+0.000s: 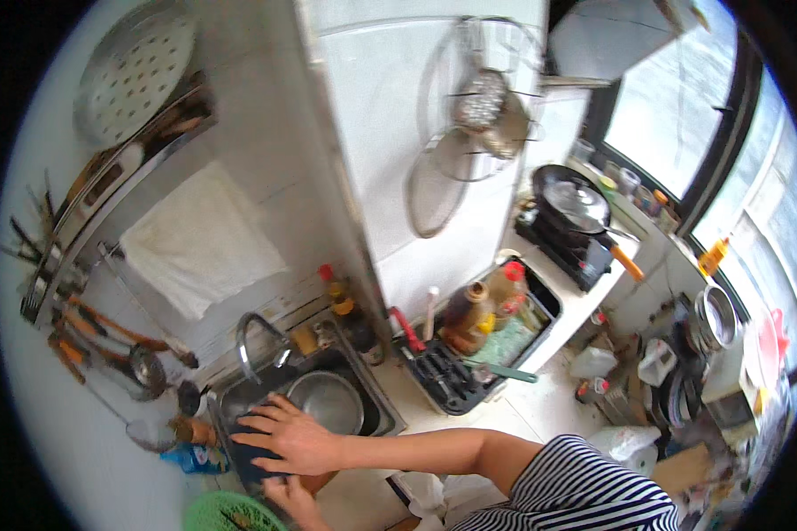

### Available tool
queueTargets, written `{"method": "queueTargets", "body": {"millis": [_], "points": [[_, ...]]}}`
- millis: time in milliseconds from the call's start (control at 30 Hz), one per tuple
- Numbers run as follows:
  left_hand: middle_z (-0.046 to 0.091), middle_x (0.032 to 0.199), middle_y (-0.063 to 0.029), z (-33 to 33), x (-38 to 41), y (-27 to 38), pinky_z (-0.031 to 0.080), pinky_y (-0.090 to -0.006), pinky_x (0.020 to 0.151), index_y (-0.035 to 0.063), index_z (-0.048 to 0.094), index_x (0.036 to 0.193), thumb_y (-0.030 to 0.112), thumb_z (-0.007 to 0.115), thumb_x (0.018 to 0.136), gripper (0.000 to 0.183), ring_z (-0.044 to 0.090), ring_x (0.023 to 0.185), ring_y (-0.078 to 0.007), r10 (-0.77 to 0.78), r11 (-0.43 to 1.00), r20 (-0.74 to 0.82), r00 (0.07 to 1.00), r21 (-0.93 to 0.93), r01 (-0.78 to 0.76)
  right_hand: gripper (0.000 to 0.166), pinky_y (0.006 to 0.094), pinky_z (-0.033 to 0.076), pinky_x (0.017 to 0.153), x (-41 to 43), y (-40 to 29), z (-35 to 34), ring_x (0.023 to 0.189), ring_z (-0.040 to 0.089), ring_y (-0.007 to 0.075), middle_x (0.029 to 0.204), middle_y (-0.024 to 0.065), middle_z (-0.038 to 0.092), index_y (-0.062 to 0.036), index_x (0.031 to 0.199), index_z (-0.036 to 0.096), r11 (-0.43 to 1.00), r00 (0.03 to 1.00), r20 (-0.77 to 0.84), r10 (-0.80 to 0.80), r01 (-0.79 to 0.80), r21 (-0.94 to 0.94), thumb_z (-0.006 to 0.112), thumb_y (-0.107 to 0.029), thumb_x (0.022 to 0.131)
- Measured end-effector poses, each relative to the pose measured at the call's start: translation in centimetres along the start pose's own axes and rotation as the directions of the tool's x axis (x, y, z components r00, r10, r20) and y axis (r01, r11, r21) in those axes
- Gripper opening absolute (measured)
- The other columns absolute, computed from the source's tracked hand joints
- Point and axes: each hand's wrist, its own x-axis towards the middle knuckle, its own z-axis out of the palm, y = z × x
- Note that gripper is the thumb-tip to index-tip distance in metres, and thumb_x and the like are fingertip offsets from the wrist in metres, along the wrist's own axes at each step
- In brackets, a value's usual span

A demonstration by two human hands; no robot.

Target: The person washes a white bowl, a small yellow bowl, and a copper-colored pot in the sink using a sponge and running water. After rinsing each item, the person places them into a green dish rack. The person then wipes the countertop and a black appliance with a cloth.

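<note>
My right hand (291,438) lies palm down with its fingers spread over a dark blue item (249,458) at the near side of the sink. Whether that item is a cloth or a flat board cannot be made out. Just below, my left hand (295,499) has bent fingers at the item's near edge; its grip is partly hidden. The metal sink (390,419) holds a round steel basin (325,401) beyond my right hand. A curved chrome faucet (244,338) rises at the back rim. Beside my left hand is a green plastic basket (229,512) with dark contents.
Dark bottles (358,328) stand behind the sink. A black rack (445,381) holds utensils and sauce bottles. Further right, a lidded black wok (564,192) sits on a portable stove (571,255). Ladles (147,372) hang at left, near a blue packet (199,459).
</note>
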Motion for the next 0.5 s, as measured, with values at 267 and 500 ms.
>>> {"method": "queueTargets", "body": {"millis": [267,500], "points": [[0.06,0.122,-0.0127,2.3,-1.7,7.6,0.044,-0.0356,0.095,-0.0051,0.049,0.135,0.014,0.064,0.093,0.049,0.057,0.108,-0.0211,-0.033,0.993,0.134,0.99,0.119,0.017,0.051,0.0418,0.043,0.103,4.1,11.9,0.4,0.122,0.054,0.0302,0.136,0.017,0.055,-0.0105,0.136,0.056,0.78,0.756,0.561,0.338,-0.559,0.283,0.05,-0.042,0.095],[0.058,0.128,-0.0097,2.3,0.5,8.5,0.046,-0.0401,0.096,0.0022,0.053,0.132,0.021,0.065,0.095,0.043,0.057,0.112,-0.0234,-0.021,0.905,-0.135,0.991,-0.424,-0.039,0.055,0.0482,0.042,0.106,-3.8,13.4,3.4,0.128,0.05,0.0293,0.145,0.0147,0.046,-0.006,0.138,0.05,-0.544,0.491,0.689,0.533,-0.425,0.723,0.048,-0.045,0.098]]}}
